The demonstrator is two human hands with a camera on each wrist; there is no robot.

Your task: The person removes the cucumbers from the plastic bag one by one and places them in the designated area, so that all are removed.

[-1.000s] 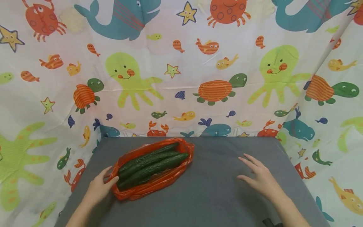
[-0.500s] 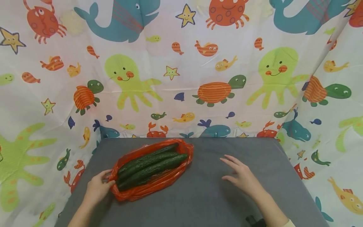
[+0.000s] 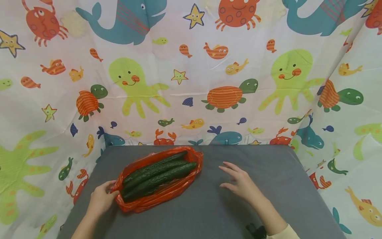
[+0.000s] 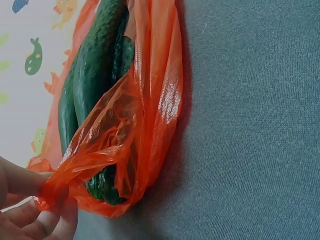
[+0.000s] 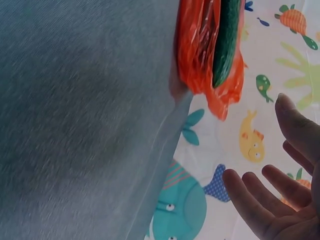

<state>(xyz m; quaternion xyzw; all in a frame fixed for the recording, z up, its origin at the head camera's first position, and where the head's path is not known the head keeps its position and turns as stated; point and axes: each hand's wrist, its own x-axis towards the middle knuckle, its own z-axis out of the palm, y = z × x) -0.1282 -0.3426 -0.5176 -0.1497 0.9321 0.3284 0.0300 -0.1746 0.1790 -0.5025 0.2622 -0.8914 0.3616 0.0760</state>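
Note:
Three cucumbers (image 3: 158,176) lie side by side in a thin red plastic bag (image 3: 167,198) on the left half of the table, with the bag's mouth spread around them. At the bag's near left end, my left hand (image 3: 101,198) pinches its edge between thumb and fingers. The left wrist view shows the gathered red film (image 4: 95,162) in those fingers, partly over the cucumber ends. My right hand (image 3: 240,182) hovers to the right of the bag, apart from it, fingers spread and holding nothing. In the right wrist view its fingers (image 5: 250,200) are relaxed.
A grey cloth-covered table (image 3: 191,222) lies under everything. A white curtain (image 3: 191,59) printed with sea animals rises at the back and both sides. A black strap piece (image 3: 256,230) sits at my right wrist, by the cream sleeve (image 3: 285,233).
My right hand has moved left toward the bag, fingers still spread. The left hand keeps its pinch on the bag's end, and the bag and cucumbers have stayed in place.

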